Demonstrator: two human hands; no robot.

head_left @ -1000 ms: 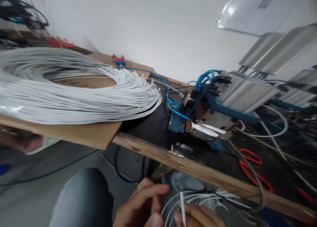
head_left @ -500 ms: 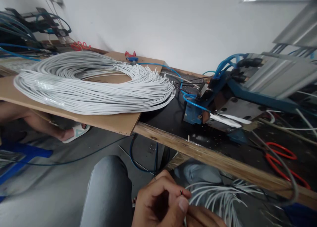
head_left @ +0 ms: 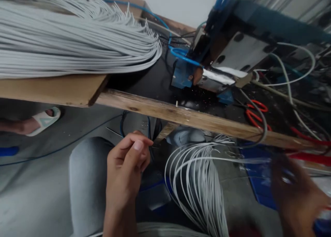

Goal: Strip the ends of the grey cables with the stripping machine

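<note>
My left hand (head_left: 126, 164) hovers below the bench edge, fingers pinched against the thumb; what they hold I cannot make out. A bundle of thin white wires (head_left: 199, 182) arches over my lap just to its right. My right hand (head_left: 294, 195) is at the lower right, smeared by motion, and one white wire (head_left: 245, 158) stretches from the bundle toward it. On the bench above, a big coil of the same white wires (head_left: 77, 40) lies on cardboard (head_left: 51, 89).
A blue machine with a metal plate and blue hoses (head_left: 207, 58) stands on the black benchtop behind the wooden edge (head_left: 181, 114). Red-handled scissors (head_left: 254, 114) lie right of it among cables. Another person's sandalled foot (head_left: 43, 118) rests on the floor at left.
The view has dropped and moved closer to the bench. My hands have separated: the left stays pinched near my knee, the right has swung out to the lower right, drawing a wire sideways.
</note>
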